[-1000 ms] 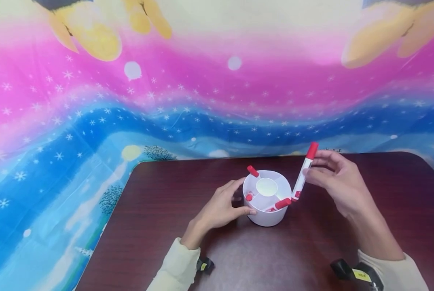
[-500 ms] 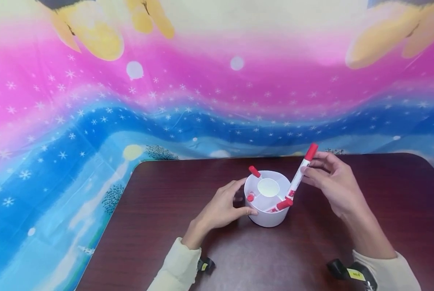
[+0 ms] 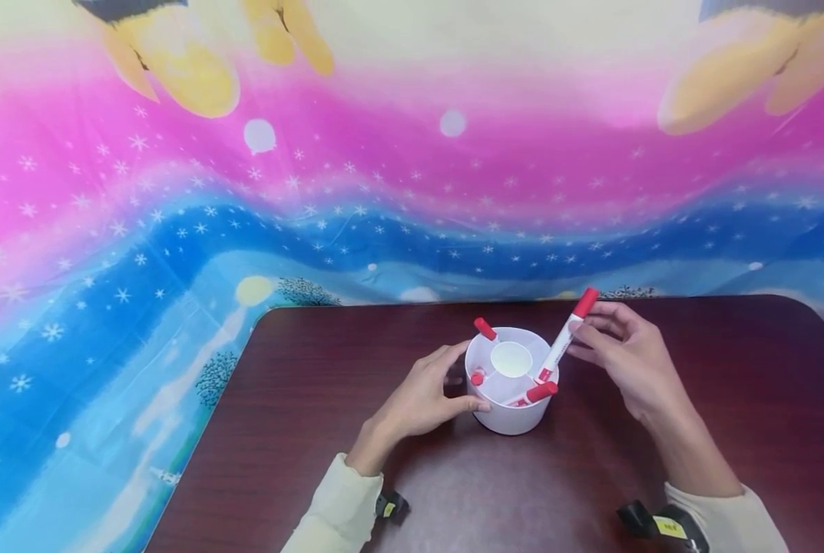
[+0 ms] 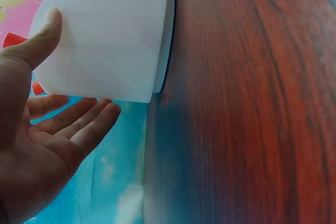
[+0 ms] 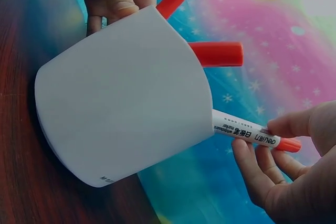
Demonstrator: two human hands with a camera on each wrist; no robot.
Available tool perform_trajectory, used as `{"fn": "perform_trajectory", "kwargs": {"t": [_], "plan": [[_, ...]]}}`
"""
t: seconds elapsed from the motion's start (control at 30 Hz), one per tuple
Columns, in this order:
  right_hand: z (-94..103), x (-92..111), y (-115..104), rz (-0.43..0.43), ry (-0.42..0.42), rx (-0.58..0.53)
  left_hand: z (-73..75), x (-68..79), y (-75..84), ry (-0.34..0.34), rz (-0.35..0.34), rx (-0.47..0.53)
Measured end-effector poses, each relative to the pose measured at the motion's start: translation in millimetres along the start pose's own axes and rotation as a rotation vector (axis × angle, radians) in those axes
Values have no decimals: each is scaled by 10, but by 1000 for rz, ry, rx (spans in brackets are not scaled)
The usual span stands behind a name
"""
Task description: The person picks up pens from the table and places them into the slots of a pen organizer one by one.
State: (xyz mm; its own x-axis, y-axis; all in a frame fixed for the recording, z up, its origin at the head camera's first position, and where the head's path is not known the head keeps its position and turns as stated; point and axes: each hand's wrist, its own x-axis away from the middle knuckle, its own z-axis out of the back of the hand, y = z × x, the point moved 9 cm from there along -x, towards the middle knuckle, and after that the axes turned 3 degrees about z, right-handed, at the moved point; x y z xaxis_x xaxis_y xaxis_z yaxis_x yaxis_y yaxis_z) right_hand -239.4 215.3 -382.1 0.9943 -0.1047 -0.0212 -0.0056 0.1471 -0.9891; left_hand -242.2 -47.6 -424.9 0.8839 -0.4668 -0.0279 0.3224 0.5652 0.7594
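A white round pen holder (image 3: pixel 511 418) with compartments stands upright on the table. My left hand (image 3: pixel 418 392) holds its left side, the thumb at the front rim and the fingers behind. My right hand (image 3: pixel 633 361) pinches a red-capped whiteboard marker (image 3: pixel 562 342) near its cap. This marker leans to the right, its lower end inside the holder's right compartment. Other red-capped markers stand in the holder: one at the back left (image 3: pixel 484 329), one at the left (image 3: pixel 478 376) and one at the front right (image 3: pixel 541 392). In the right wrist view the holder's wall hides the held marker's (image 5: pixel 247 128) lower end.
The dark wood-grained table (image 3: pixel 280 461) has its back edge just beyond the holder. Behind it hangs a pink and blue cloth (image 3: pixel 384 169) with snowflakes. Black wrist straps (image 3: pixel 667 526) show near both sleeves.
My right hand has moved left and then down, bringing the marker's lower end from beside the rim into the holder's right compartment. My left hand keeps its hold on the pen holder.
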Motion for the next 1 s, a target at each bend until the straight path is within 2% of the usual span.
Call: {"fn": "perform_trajectory", "kwargs": {"t": [0.17, 0.53, 0.7, 1.0], "plan": [[-34, -29, 19, 10, -9, -72, -4, -9, -14, 2, 4, -11], [-77, -77, 41, 28, -19, -54, -2, -28, -12, 7, 4, 0], [-103, -73, 36, 38, -29, -13, -4, -36, -10, 6, -6, 0], [-73, -52, 8, 49, -36, 133, -1, -36, -12, 8, -1, 6]]}}
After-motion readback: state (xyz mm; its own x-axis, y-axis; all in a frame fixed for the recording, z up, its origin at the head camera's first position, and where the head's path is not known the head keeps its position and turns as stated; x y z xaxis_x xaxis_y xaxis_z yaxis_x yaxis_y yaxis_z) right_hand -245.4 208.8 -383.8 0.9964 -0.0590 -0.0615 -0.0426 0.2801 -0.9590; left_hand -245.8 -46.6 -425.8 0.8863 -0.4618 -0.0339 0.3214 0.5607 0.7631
